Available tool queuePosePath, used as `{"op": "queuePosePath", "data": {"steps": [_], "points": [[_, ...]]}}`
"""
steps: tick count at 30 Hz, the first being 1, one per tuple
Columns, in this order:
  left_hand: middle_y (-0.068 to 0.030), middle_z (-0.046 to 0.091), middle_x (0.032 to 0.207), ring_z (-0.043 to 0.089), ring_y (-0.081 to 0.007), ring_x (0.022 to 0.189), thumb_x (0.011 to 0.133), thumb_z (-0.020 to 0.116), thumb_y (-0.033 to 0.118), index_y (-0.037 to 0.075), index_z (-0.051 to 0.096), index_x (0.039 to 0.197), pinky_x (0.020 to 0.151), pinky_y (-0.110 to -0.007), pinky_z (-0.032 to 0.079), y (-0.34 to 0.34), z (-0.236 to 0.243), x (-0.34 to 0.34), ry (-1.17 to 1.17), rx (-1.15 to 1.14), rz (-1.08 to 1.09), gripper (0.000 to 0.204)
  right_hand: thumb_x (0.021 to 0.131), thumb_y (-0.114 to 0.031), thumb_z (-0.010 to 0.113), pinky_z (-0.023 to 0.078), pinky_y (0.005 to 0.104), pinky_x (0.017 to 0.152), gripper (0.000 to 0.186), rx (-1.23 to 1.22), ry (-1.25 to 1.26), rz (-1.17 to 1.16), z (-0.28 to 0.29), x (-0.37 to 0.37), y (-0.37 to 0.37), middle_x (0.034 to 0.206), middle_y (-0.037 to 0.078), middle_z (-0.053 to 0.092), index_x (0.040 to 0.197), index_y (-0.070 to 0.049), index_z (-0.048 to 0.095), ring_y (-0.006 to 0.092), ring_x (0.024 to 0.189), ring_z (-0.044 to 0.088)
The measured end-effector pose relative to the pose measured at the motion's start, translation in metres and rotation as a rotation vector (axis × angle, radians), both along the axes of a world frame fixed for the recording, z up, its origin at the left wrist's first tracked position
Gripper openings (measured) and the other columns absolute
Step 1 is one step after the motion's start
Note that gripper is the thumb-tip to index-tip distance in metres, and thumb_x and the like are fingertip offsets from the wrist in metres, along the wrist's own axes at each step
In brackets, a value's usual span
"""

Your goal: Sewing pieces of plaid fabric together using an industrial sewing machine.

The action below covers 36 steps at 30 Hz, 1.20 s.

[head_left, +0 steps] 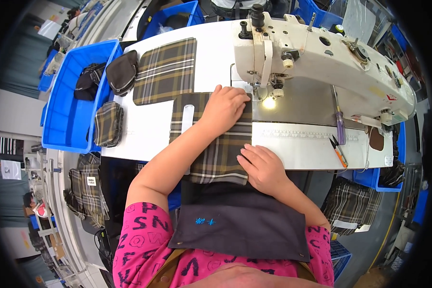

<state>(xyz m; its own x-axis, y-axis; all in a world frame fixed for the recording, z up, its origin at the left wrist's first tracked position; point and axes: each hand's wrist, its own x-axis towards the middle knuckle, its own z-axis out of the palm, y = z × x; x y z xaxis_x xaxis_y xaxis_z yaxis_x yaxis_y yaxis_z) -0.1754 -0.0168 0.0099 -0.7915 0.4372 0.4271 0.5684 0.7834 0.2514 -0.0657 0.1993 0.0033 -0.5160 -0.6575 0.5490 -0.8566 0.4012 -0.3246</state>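
A plaid fabric panel (221, 153) in brown, black and white lies on the white sewing table, its lower end hanging past the front edge. Along its left side is a pale narrow strip (187, 117). My left hand (225, 109) rests on the panel's upper part, fingers laid on the cloth beside the needle area. Lower down, my right hand (264, 168) touches the panel's right edge with its fingers spread. The sewing machine's presser foot (260, 93) is just right of the panel's upper corner, under a small lit lamp.
Another plaid piece (165, 72) lies behind. At left are a dark pouch-like piece (122, 72), stacked plaid pieces (109, 124) and a blue bin (65, 113). Right of the panel sit a screwdriver (340, 122) and orange-handled snips (340, 154). The sewing machine (321, 53) spans the back right.
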Motion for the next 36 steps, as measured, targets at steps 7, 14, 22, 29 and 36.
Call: {"op": "queuePosePath", "data": {"steps": [7, 14, 22, 29, 36], "points": [[-0.0033, 0.067, 0.127, 0.059, -0.0274, 0.116, 0.091, 0.072, 0.016, 0.010, 0.069, 0.124, 0.099, -0.047, 0.044, 0.009, -0.002, 0.013, -0.006, 0.048, -0.026, 0.034, 0.067, -0.004, 0.073, 0.055, 0.0455, 0.102, 0.043, -0.049, 0.024, -0.045, -0.012, 0.007, 0.008, 0.118, 0.014, 0.070, 0.110, -0.001, 0.073, 0.0328, 0.119, 0.066], [-0.0038, 0.067, 0.125, 0.060, -0.0263, 0.117, 0.090, 0.073, 0.016, 0.008, 0.071, 0.121, 0.101, -0.047, 0.045, 0.012, -0.003, 0.005, -0.011, 0.069, -0.030, 0.032, 0.065, -0.001, 0.072, 0.056, 0.0450, 0.100, 0.043, -0.085, 0.028, -0.083, -0.015, 0.006, 0.006, 0.118, 0.015, 0.069, 0.108, 0.001, 0.073, 0.0329, 0.119, 0.066], [-0.0038, 0.068, 0.125, 0.060, -0.0266, 0.115, 0.090, 0.072, 0.017, 0.009, 0.071, 0.121, 0.097, -0.044, 0.044, 0.011, -0.005, -0.003, 0.011, 0.075, -0.040, 0.032, 0.065, 0.001, 0.070, 0.056, 0.0452, 0.099, 0.043, -0.081, 0.023, -0.129, -0.015, 0.004, 0.002, 0.117, 0.016, 0.069, 0.108, 0.002, 0.073, 0.0332, 0.119, 0.066], [-0.0041, 0.069, 0.125, 0.061, -0.0262, 0.115, 0.090, 0.072, 0.017, 0.009, 0.071, 0.121, 0.096, -0.044, 0.044, 0.011, -0.008, -0.005, 0.033, 0.084, -0.046, 0.031, 0.066, 0.001, 0.069, 0.056, 0.0451, 0.100, 0.042, -0.060, 0.018, -0.140, -0.011, 0.003, 0.002, 0.118, 0.015, 0.069, 0.108, 0.002, 0.073, 0.0327, 0.120, 0.065], [-0.0037, 0.068, 0.126, 0.060, -0.0264, 0.117, 0.090, 0.072, 0.017, 0.009, 0.070, 0.121, 0.099, -0.045, 0.045, 0.010, -0.005, -0.006, 0.035, 0.072, -0.020, 0.032, 0.067, 0.002, 0.068, 0.055, 0.0454, 0.101, 0.043, -0.045, 0.015, -0.164, -0.014, 0.005, 0.002, 0.122, 0.016, 0.069, 0.109, 0.003, 0.073, 0.0334, 0.122, 0.064]]}}
